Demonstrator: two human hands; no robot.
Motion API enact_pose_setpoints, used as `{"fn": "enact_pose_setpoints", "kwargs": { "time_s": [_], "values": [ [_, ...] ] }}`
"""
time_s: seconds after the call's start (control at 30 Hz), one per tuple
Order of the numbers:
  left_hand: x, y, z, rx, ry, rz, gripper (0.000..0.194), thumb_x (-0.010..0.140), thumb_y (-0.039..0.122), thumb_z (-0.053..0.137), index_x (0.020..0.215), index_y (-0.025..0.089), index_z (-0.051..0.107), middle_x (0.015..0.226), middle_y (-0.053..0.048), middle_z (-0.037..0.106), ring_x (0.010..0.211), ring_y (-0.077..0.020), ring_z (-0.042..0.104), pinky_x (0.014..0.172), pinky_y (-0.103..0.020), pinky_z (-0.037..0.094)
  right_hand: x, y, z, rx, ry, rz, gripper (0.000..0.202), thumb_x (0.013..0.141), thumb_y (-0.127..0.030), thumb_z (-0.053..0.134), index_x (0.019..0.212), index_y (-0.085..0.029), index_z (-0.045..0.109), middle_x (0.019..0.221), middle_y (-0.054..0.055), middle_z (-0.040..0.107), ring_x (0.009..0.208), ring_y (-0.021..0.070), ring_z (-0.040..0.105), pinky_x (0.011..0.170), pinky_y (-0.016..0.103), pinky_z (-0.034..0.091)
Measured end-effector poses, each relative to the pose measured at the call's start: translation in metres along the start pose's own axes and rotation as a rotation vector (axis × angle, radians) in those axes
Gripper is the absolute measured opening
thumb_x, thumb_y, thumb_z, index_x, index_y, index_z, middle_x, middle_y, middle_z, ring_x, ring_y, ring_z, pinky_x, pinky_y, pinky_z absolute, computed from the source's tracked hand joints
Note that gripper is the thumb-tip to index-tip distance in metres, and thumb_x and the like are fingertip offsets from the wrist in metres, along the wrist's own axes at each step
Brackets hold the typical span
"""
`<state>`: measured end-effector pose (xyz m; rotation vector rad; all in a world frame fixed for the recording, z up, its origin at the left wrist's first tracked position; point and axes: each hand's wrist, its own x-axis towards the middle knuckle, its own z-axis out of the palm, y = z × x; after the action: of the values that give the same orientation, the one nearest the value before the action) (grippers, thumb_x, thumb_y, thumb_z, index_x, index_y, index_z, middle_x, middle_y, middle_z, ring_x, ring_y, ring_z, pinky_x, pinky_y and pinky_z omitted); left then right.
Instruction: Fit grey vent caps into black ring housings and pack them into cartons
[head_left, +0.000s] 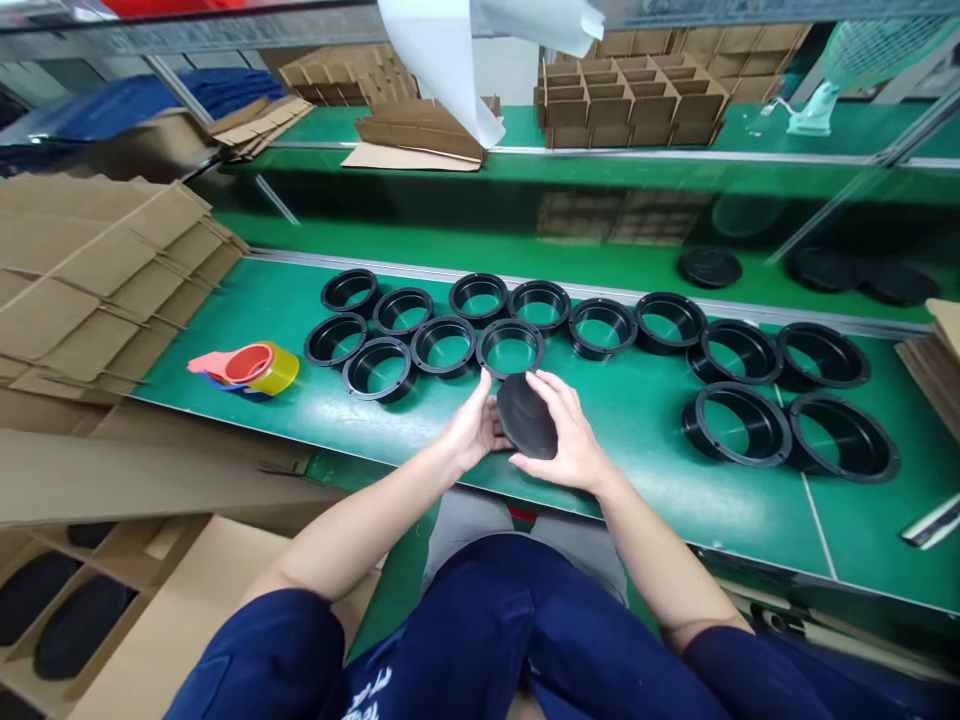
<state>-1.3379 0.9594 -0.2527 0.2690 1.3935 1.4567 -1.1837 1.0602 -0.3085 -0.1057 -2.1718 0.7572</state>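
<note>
A black round disc-shaped part (526, 418) is held tilted between my two hands over the front edge of the green workbench. My left hand (474, 425) grips its left side, with the thumb up at the edge and the fingers partly hidden behind it. Across the top and right side of the disc curls my right hand (570, 430). Just beyond my hands stands a black flanged ring (511, 328), one of several such rings in rows on the bench.
A tape roll with a red and yellow dispenser (259, 368) lies at left. Cardboard dividers (90, 280) are stacked beside it. An open carton (172, 620) at lower left holds black discs. More black rings (739, 425) stand at right, below a shelf (510, 130).
</note>
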Motion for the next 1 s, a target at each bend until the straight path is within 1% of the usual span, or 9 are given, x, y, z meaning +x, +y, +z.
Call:
{"fn": "enact_pose_setpoints", "kwargs": {
  "time_s": [0.13,0.27,0.4,0.53,0.63,0.77,0.87,0.93,1.0],
  "values": [
    [0.026,0.015,-0.002,0.086,0.157,0.23,0.039,0.095,0.05,0.067,0.082,0.014,0.061,0.088,-0.013,0.073,0.079,-0.0208,0.073,0.075,-0.033,0.062,0.001,0.011,-0.006,-0.038,0.144,0.061,0.095,0.086,-0.069,0.067,0.163,-0.027,0.03,0.16,0.016,0.028,0.148,0.0378,0.033,0.12,0.061,0.038],
    [0.021,0.014,-0.003,0.107,0.135,0.254,0.025,0.094,0.032,0.07,0.08,0.013,0.062,0.086,-0.012,0.074,0.073,-0.018,0.072,0.07,-0.029,0.059,0.0,0.019,-0.007,-0.131,0.171,0.073,0.093,0.088,-0.076,0.059,0.162,-0.027,0.033,0.16,0.015,0.026,0.148,0.0387,0.032,0.118,0.061,0.039],
    [-0.009,-0.012,-0.015,0.099,0.078,0.199,0.027,0.092,0.033,0.071,0.078,0.014,0.06,0.085,-0.013,0.074,0.077,-0.0215,0.073,0.071,-0.033,0.06,0.005,0.009,-0.005,-0.31,0.133,0.048,0.087,0.088,-0.071,0.064,0.159,-0.026,0.041,0.16,0.016,0.022,0.143,0.0404,0.033,0.116,0.062,0.039],
    [-0.037,-0.036,-0.031,0.106,-0.064,0.168,0.029,0.084,0.039,0.079,0.086,0.015,0.062,0.093,-0.009,0.073,0.088,-0.0212,0.072,0.08,-0.035,0.06,0.021,-0.011,0.0,-0.465,-0.049,0.023,0.083,0.087,-0.065,0.07,0.156,-0.027,0.048,0.159,0.018,0.021,0.143,0.0433,0.03,0.114,0.061,0.04],
    [-0.051,-0.041,-0.044,0.16,-0.152,0.129,0.042,0.072,0.041,0.088,0.096,0.016,0.066,0.105,-0.009,0.072,0.098,-0.0234,0.071,0.086,-0.038,0.059,0.032,-0.018,0.007,-0.55,-0.192,0.04,0.086,0.085,-0.066,0.073,0.157,-0.029,0.047,0.16,0.019,0.024,0.142,0.0454,0.031,0.114,0.06,0.039],
    [-0.058,-0.042,-0.066,0.193,-0.144,0.094,0.051,0.064,0.046,0.091,0.098,0.016,0.068,0.11,-0.011,0.072,0.098,-0.0225,0.069,0.087,-0.038,0.058,0.037,-0.019,0.016,-0.657,-0.329,0.077,0.094,0.082,-0.069,0.075,0.16,-0.029,0.042,0.163,0.02,0.024,0.144,0.0484,0.03,0.117,0.062,0.034],
    [-0.059,-0.045,-0.083,0.197,-0.114,0.08,0.052,0.062,0.048,0.091,0.096,0.016,0.069,0.104,-0.011,0.074,0.094,-0.0216,0.068,0.085,-0.037,0.058,0.039,-0.027,0.012,-0.716,-0.391,0.063,0.089,0.09,-0.069,0.066,0.162,-0.025,0.038,0.168,0.02,0.019,0.152,0.048,0.021,0.123,0.065,0.023],
    [-0.058,-0.049,-0.09,0.191,-0.086,0.068,0.051,0.061,0.047,0.091,0.094,0.016,0.069,0.101,-0.01,0.074,0.091,-0.0209,0.068,0.082,-0.036,0.058,0.043,-0.038,0.006,-0.722,-0.379,0.013,0.08,0.1,-0.065,0.052,0.164,-0.02,0.034,0.171,0.019,0.013,0.157,0.0426,0.012,0.126,0.063,0.016],
    [-0.057,-0.052,-0.094,0.18,-0.062,0.057,0.048,0.06,0.045,0.09,0.092,0.016,0.069,0.098,-0.009,0.074,0.088,-0.0199,0.068,0.081,-0.035,0.058,0.049,-0.05,0.003,-0.72,-0.307,-0.01,0.077,0.105,-0.059,0.042,0.166,-0.014,0.026,0.172,0.018,0.009,0.159,0.0369,0.006,0.128,0.06,0.013]
  ]
}}
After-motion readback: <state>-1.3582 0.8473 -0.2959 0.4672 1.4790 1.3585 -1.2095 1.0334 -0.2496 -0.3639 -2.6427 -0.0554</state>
